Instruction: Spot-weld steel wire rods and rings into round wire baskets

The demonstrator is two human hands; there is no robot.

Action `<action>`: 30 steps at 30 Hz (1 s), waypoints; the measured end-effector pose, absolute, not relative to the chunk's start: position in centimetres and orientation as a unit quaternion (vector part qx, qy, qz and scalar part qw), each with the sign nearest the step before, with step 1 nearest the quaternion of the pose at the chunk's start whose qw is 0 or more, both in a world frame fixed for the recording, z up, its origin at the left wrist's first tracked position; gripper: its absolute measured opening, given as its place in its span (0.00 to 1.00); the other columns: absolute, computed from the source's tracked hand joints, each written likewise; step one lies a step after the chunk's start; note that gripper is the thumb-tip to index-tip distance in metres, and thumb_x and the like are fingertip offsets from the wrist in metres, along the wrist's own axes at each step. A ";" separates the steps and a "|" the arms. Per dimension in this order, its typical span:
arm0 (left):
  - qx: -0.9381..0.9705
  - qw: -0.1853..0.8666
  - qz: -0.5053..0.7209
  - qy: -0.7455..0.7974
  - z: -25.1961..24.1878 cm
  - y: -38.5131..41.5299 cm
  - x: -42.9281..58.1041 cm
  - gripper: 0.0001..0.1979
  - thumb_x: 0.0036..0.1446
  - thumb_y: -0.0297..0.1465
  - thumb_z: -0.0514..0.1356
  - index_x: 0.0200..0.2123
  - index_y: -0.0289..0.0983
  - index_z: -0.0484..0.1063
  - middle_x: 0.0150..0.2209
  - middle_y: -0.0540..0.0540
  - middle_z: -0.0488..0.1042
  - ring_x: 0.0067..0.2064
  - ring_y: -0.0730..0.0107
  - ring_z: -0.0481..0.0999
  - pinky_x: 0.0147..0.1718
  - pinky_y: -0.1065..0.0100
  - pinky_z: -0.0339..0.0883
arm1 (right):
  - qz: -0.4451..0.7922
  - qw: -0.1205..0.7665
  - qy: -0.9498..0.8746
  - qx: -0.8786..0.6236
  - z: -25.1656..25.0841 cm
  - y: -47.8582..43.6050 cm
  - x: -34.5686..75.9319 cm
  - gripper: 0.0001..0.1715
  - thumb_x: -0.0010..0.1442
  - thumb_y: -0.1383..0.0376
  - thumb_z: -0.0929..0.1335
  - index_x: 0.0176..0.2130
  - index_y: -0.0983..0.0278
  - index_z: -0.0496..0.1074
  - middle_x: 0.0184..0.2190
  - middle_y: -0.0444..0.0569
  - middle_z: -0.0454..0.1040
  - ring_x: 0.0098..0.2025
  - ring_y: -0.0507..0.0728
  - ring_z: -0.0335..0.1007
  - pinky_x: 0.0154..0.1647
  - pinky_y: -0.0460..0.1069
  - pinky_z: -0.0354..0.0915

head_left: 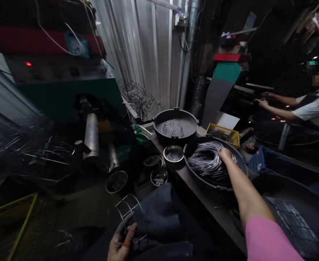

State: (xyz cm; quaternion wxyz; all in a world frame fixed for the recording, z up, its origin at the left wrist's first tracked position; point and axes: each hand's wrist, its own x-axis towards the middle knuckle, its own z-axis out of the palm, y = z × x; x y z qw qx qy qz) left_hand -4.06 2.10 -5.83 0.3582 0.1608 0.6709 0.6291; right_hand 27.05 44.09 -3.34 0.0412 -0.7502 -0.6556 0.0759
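Observation:
In the lower middle, my left hand (122,239) grips a small wire frame (131,207) of curved and straight metal rods, held over a dark apron (162,214). An orange band wraps one finger. My right hand (226,155) is stretched out to a wide black basin (216,186) on the right. Its fingers are closed on the curved metal wires (205,156) heaped in there; the fingertips are partly hidden. A small metal bowl (173,156) with short metal pieces stands beside that basin.
Another black basin (159,132) holds a wire frame. At left stands a green welding machine (58,98) with metal arms (91,134). Wire frames (139,96) pile by the corrugated wall. Yellow (237,139) and blue crates (262,159) sit right; a co-worker (314,108) works near sparks.

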 end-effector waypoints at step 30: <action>0.096 0.309 0.765 0.556 -2.3 2.9 -11.3 0.29 0.45 0.51 0.54 0.39 0.30 0.66 0.16 0.54 0.65 0.14 0.82 0.57 0.12 0.78 0.47 | 0.474 0.356 -0.773 -0.226 7.0 25.2 9.3 0.17 0.50 0.53 0.66 0.35 0.62 0.71 0.29 0.46 0.72 0.30 0.54 0.67 0.29 0.46 0.63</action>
